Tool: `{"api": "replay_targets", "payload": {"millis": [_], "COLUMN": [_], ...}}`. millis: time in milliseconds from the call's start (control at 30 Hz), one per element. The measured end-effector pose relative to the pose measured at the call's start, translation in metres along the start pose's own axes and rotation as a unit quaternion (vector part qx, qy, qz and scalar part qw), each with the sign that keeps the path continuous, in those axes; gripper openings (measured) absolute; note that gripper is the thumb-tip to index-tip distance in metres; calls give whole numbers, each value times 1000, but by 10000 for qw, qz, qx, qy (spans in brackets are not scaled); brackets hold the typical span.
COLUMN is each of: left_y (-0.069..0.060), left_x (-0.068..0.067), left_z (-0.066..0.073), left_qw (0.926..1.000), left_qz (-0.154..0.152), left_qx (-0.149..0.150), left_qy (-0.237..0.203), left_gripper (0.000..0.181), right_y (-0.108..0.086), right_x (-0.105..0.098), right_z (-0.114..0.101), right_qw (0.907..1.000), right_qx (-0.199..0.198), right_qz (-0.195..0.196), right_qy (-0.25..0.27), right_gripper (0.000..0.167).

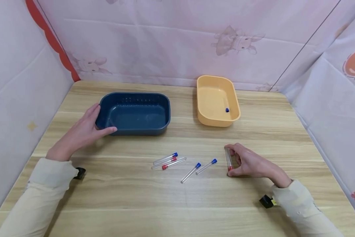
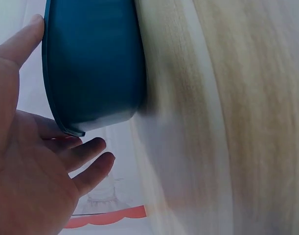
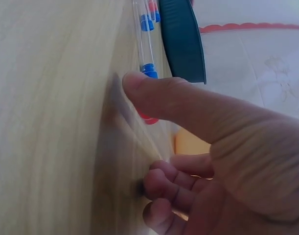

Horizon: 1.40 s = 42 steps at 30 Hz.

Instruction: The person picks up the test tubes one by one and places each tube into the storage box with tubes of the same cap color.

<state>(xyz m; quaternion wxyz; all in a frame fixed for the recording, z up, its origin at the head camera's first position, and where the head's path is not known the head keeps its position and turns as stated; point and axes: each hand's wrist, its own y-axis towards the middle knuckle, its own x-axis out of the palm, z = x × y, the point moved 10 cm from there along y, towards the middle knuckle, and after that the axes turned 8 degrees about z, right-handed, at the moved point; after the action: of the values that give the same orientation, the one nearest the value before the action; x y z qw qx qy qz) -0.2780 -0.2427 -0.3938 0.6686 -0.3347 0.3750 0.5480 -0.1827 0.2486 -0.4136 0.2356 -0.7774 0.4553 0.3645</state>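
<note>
At the left end of a dark blue basin (image 1: 135,131), my left hand (image 1: 86,130) has its thumb by the near rim and its fingers at the end wall. In the left wrist view, the loosely bent fingers (image 2: 93,166) lie beside and below the basin's corner. My right hand (image 1: 250,161) pinches a clear test tube (image 1: 228,158) with a red cap, thumb at the cap and index finger at the other end, low over the table. Several capped test tubes (image 1: 190,173) lie to its left, some with blue caps and some with red.
A yellow basin (image 1: 219,122) stands at the back right, with a blue-capped tube (image 1: 227,110) inside. Beneath everything is a wood-grain table (image 1: 135,200). Patterned cloth walls (image 1: 165,49) border it at the back and both sides.
</note>
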Motion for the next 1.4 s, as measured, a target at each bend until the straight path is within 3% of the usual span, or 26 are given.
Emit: {"api": "replay_targets", "payload": {"millis": [200,367,933,1133,1400], "left_y": [-3,-3,-1,-2,0], "left_x": [3,3,5,5,1], "left_z": [-3,-2,-6,-7,-1], "left_qw": [9999,9999,9994,9992,9991], "left_qz": [-69,-25,94,145,185], "left_qx": [-61,-86,-163,-176,-193], "left_qy": [-55,-82,-284,-333,-316], "left_gripper": [121,122,121,121,122], "right_y": [2,8,42,59,91], "right_x": [-4,-14,-36,-42,-43], "right_z": [-1,-9,-57,-75,-95], "right_qw": [9999,9989,9936,9908,9927], "right_qx": [1,-250,-957,-1188,-1060], "right_qz": [127,390,552,617,510], "right_qy": [77,57,252,176,257], "right_gripper": [88,87,71,80,87]}}
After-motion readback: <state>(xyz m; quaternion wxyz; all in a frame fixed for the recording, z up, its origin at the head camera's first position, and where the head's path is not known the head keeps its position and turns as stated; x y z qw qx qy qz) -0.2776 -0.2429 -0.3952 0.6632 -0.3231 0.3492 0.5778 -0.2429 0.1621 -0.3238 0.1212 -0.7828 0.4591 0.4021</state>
